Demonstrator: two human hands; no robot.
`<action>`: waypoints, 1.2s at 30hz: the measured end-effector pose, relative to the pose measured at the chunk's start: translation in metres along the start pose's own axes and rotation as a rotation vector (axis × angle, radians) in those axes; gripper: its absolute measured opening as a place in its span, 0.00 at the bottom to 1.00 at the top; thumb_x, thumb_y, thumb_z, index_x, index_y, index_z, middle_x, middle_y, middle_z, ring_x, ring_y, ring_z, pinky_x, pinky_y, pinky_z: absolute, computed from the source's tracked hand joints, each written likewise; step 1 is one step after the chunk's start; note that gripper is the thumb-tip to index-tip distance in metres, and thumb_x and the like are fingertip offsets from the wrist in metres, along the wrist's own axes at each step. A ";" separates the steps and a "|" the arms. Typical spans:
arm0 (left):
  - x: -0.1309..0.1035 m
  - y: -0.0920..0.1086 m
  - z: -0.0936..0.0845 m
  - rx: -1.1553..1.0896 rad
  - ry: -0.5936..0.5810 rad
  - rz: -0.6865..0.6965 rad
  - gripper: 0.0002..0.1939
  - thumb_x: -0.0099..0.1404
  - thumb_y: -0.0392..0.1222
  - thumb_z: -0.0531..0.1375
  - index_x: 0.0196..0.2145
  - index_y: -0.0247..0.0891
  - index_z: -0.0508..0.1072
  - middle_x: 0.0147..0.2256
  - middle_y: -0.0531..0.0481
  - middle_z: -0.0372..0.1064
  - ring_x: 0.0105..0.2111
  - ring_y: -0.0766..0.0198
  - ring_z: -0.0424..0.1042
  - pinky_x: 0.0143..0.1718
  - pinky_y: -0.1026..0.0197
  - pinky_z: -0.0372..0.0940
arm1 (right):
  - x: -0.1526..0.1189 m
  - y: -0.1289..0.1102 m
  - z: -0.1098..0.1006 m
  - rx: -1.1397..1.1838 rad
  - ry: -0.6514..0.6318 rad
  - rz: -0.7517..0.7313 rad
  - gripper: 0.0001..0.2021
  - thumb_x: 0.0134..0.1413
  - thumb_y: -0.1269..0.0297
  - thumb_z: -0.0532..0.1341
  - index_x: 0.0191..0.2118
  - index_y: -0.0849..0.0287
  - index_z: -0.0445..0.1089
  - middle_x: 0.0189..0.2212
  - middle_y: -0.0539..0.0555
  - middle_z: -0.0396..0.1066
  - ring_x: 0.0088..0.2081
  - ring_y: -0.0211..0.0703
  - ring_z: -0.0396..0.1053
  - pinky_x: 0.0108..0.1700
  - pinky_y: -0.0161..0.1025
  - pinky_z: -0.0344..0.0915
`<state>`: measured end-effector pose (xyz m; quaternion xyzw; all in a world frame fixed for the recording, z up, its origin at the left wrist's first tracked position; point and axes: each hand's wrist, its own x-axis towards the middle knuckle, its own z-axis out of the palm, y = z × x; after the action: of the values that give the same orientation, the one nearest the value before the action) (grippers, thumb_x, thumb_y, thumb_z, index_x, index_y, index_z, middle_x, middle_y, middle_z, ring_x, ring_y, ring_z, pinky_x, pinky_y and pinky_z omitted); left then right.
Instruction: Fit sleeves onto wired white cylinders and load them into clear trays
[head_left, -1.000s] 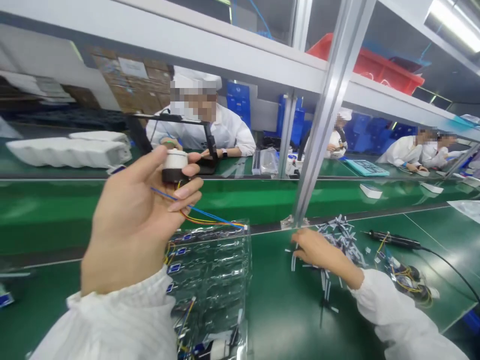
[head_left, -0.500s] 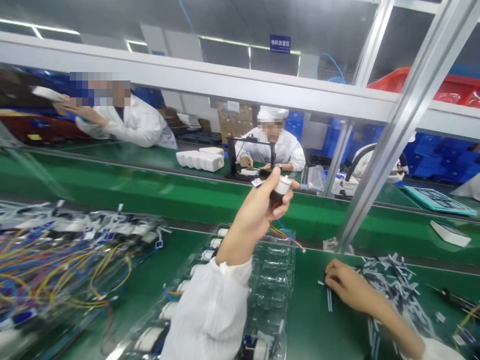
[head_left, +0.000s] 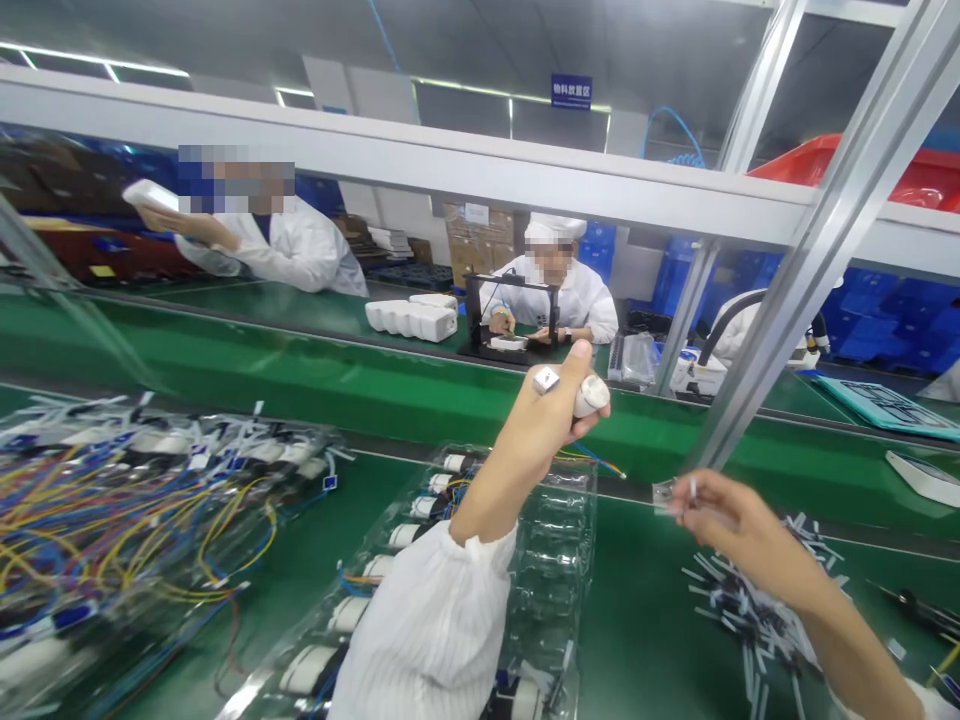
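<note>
My left hand (head_left: pixel 541 430) is raised over the bench and grips a small white round part (head_left: pixel 591 395) whose blue, yellow and orange wires (head_left: pixel 592 460) trail down to the right. A small white connector (head_left: pixel 546 379) sits at my thumb. My right hand (head_left: pixel 731 520) is lifted off the green mat and pinches a short white tube piece (head_left: pixel 691 488) between its fingertips. Below it lies a scatter of several white tube pieces (head_left: pixel 757 610). A clear plastic tray (head_left: pixel 547 590) holding white round parts lies under my left forearm.
A heap of wired parts (head_left: pixel 120 520) in clear trays fills the left. A slanted aluminium post (head_left: pixel 802 260) rises at right. A black tool (head_left: pixel 919 610) lies at far right. Beyond the green conveyor (head_left: pixel 300 380), people in white coats work at the far bench.
My right hand has risen off the mat with a tube piece pinched in it. My left hand has turned the white part slightly; the view has shifted a little to the right.
</note>
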<state>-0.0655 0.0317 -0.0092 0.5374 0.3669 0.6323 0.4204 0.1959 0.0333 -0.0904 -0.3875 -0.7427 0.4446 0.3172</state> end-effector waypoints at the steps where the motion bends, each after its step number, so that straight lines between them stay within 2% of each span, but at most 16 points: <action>1: 0.000 -0.001 0.001 0.021 -0.021 0.028 0.36 0.65 0.72 0.59 0.19 0.35 0.70 0.14 0.54 0.56 0.14 0.74 0.51 0.16 0.67 0.42 | 0.000 -0.016 -0.003 0.030 0.038 -0.027 0.11 0.67 0.54 0.64 0.44 0.57 0.71 0.42 0.56 0.75 0.45 0.44 0.74 0.44 0.37 0.72; 5: -0.005 -0.003 0.006 0.179 -0.162 0.118 0.37 0.72 0.70 0.53 0.18 0.35 0.69 0.14 0.54 0.56 0.15 0.72 0.52 0.18 0.64 0.45 | 0.000 -0.065 0.000 0.189 0.142 -0.249 0.08 0.70 0.57 0.62 0.42 0.55 0.70 0.43 0.55 0.78 0.39 0.41 0.77 0.35 0.34 0.73; 9: -0.012 0.000 0.009 0.313 -0.244 0.168 0.37 0.74 0.67 0.51 0.19 0.35 0.68 0.15 0.53 0.57 0.17 0.71 0.54 0.19 0.63 0.47 | 0.001 -0.086 0.016 0.260 0.280 -0.414 0.03 0.70 0.63 0.63 0.46 0.51 0.73 0.36 0.50 0.77 0.27 0.33 0.71 0.26 0.28 0.68; 11: -0.014 0.002 0.010 0.343 -0.261 0.190 0.36 0.75 0.65 0.51 0.19 0.35 0.67 0.16 0.53 0.58 0.17 0.71 0.54 0.19 0.63 0.48 | 0.005 -0.088 0.023 0.229 0.376 -0.433 0.02 0.66 0.65 0.66 0.44 0.53 0.75 0.31 0.48 0.75 0.25 0.31 0.68 0.25 0.26 0.66; 13: -0.015 0.002 0.012 0.358 -0.266 0.206 0.36 0.77 0.64 0.50 0.19 0.35 0.67 0.16 0.53 0.58 0.17 0.71 0.54 0.20 0.63 0.50 | 0.010 -0.087 0.028 0.197 0.424 -0.431 0.03 0.63 0.66 0.69 0.42 0.54 0.77 0.29 0.48 0.75 0.26 0.32 0.70 0.26 0.25 0.68; 19: -0.013 -0.002 0.018 0.388 -0.219 0.256 0.35 0.75 0.64 0.53 0.19 0.35 0.68 0.16 0.53 0.59 0.18 0.71 0.55 0.20 0.63 0.50 | 0.026 -0.077 0.029 0.192 0.290 -0.492 0.03 0.65 0.66 0.67 0.42 0.56 0.78 0.31 0.50 0.79 0.29 0.36 0.75 0.32 0.31 0.73; 22: -0.013 -0.006 0.021 0.395 -0.190 0.268 0.35 0.75 0.64 0.53 0.19 0.35 0.70 0.16 0.53 0.59 0.18 0.71 0.55 0.19 0.63 0.49 | 0.029 -0.075 0.030 0.126 0.336 -0.557 0.02 0.63 0.69 0.67 0.40 0.57 0.78 0.33 0.50 0.78 0.33 0.36 0.75 0.36 0.33 0.73; 27: -0.014 -0.006 0.028 0.424 -0.132 0.285 0.36 0.73 0.67 0.54 0.18 0.35 0.69 0.16 0.53 0.58 0.17 0.71 0.55 0.19 0.63 0.50 | 0.030 -0.074 0.032 0.019 0.476 -0.641 0.01 0.61 0.69 0.69 0.37 0.57 0.78 0.31 0.49 0.74 0.31 0.37 0.70 0.33 0.36 0.67; 36: -0.018 -0.005 0.031 0.458 -0.064 0.291 0.36 0.75 0.65 0.52 0.18 0.36 0.71 0.15 0.52 0.60 0.17 0.69 0.57 0.19 0.62 0.52 | 0.031 -0.071 0.033 0.011 0.448 -0.698 0.01 0.65 0.68 0.66 0.39 0.57 0.76 0.32 0.50 0.72 0.32 0.38 0.68 0.34 0.39 0.64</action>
<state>-0.0327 0.0173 -0.0153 0.6854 0.4056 0.5694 0.2039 0.1329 0.0249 -0.0357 -0.1978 -0.7398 0.2189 0.6047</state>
